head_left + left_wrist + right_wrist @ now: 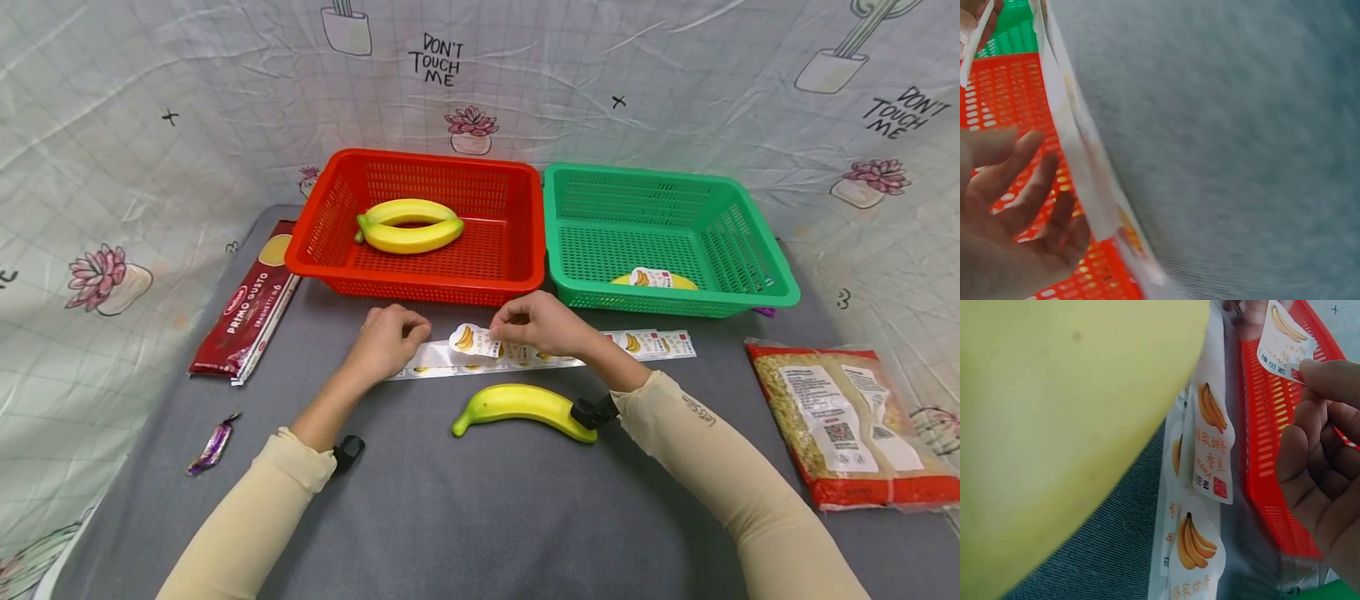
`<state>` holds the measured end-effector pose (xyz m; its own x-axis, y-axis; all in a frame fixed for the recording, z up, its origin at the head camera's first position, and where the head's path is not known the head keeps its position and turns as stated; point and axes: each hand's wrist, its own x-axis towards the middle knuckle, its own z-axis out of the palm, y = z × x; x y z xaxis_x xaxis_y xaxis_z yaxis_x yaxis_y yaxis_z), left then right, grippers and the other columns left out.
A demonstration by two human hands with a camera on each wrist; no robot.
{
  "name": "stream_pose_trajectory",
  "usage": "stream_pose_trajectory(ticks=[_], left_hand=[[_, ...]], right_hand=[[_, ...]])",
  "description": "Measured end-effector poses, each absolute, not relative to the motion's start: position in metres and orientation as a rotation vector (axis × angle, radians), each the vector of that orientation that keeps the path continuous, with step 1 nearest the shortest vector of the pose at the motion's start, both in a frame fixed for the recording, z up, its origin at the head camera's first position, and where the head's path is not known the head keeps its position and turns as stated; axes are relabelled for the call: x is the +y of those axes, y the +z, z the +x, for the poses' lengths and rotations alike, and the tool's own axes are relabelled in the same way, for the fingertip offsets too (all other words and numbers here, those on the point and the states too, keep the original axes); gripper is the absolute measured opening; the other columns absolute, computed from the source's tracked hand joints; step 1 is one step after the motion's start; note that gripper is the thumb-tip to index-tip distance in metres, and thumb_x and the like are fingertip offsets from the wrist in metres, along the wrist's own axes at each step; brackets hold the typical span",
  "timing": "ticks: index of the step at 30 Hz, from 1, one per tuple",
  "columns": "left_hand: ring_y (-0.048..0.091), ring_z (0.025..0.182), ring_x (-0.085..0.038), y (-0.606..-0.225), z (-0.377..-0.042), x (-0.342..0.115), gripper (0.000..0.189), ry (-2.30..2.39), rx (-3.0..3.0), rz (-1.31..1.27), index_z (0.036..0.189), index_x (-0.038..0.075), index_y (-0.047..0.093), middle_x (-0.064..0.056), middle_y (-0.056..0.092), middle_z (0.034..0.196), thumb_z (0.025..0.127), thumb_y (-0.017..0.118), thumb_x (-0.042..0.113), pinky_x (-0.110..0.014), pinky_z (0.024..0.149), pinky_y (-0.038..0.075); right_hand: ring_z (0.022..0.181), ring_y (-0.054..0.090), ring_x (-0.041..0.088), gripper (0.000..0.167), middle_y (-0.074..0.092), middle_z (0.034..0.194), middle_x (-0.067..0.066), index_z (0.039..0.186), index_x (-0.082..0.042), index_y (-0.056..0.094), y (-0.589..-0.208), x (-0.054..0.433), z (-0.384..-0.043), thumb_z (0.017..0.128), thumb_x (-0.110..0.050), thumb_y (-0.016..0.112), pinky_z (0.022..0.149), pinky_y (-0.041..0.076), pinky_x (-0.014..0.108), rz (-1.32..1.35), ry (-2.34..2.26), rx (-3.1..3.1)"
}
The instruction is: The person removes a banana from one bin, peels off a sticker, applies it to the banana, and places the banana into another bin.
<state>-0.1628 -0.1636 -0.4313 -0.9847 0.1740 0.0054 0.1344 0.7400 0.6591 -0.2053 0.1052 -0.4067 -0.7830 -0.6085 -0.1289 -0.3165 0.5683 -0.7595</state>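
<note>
My right hand [546,323] pinches a white banana sticker [472,340] by its edge between thumb and fingertips. In the right wrist view the sticker [1285,344] shows a printed banana bunch and hangs free over the strips. Long strips of banana stickers [637,343] lie across the table under that hand. By their left end is my left hand [388,342]; the left wrist view shows its fingers [1038,187] loosely bent and holding nothing. A yellow banana [517,402] with a green tip lies in front of the strips, partly behind the right wrist's camera.
Two bananas [412,237] lie in the red basket [416,287] behind the strips. Inside the green basket [667,302] is a banana with a sticker [651,277]. A spaghetti pack [247,308] and purple candy [213,446] lie left, a grain bag [847,425] right.
</note>
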Motion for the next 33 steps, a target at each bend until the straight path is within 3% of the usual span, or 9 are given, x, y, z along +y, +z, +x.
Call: stream_pose_trajectory(ticks=[2,8,12,17,26,30,33], left_hand=[[0.063,0.110,-0.032,-0.427,-0.162,-0.159,0.027,1.132,2.905,0.272,0.111,0.004,0.077,-0.016,0.073,0.113,0.101,0.060,0.022,-0.048,0.102,0.045],[0.066,0.096,-0.022,-0.413,-0.159,-0.140,0.039,1.237,2.698,0.381,0.118,0.006,0.072,-0.009,0.073,0.107,0.098,0.064,0.039,-0.038,0.086,0.054],[0.064,0.084,-0.017,-0.414,-0.157,-0.131,0.031,1.239,2.615,0.429,0.110,0.004,0.073,-0.008,0.072,0.097,0.095,0.069,0.031,-0.029,0.075,0.051],[0.057,0.072,-0.015,-0.414,-0.156,-0.124,0.015,1.286,2.611,0.419,0.099,0.005,0.073,-0.006,0.068,0.085,0.096,0.070,0.020,-0.027,0.067,0.046],[0.056,0.072,-0.014,-0.411,-0.155,-0.118,0.014,1.319,2.592,0.403,0.098,0.004,0.072,-0.007,0.068,0.086,0.096,0.070,0.018,-0.027,0.066,0.046],[0.057,0.073,-0.014,-0.410,-0.155,-0.115,0.015,1.377,2.544,0.389,0.099,0.004,0.072,-0.007,0.068,0.088,0.096,0.070,0.019,-0.027,0.068,0.047],[0.056,0.073,-0.013,-0.410,-0.154,-0.113,0.015,1.407,2.515,0.398,0.099,0.004,0.071,-0.006,0.068,0.087,0.096,0.070,0.019,-0.027,0.068,0.047]], right_hand=[[0.079,0.056,0.015,0.009,0.074,0.091,0.000,0.096,-0.014,0.078,-0.404,0.107,-0.205,0.096,-0.020,0.072,0.071,0.047,0.030,-0.757,-1.075,2.427],[0.075,0.057,0.015,0.009,0.076,0.092,0.001,0.096,-0.012,0.079,-0.400,0.110,-0.203,0.096,-0.018,0.072,0.069,0.048,0.028,-0.766,-1.089,2.411],[0.073,0.056,0.014,0.010,0.076,0.092,0.002,0.096,-0.012,0.079,-0.398,0.110,-0.201,0.096,-0.018,0.071,0.066,0.047,0.028,-0.781,-1.081,2.394],[0.073,0.057,0.013,0.010,0.076,0.094,0.002,0.097,-0.012,0.078,-0.396,0.111,-0.199,0.097,-0.019,0.071,0.066,0.047,0.028,-0.792,-1.059,2.393],[0.079,0.064,0.026,0.017,0.076,0.099,0.005,0.107,-0.011,0.078,-0.390,0.123,-0.192,0.096,-0.023,0.072,0.065,0.049,0.028,-0.783,-1.096,2.405],[0.074,0.060,0.017,0.024,0.075,0.095,0.003,0.113,-0.011,0.076,-0.388,0.133,-0.187,0.094,-0.026,0.075,0.064,0.049,0.027,-0.760,-1.072,2.418],[0.067,0.053,0.012,0.020,0.072,0.085,0.005,0.104,-0.012,0.077,-0.389,0.139,-0.184,0.093,-0.028,0.075,0.061,0.045,0.025,-0.752,-1.040,2.393]])
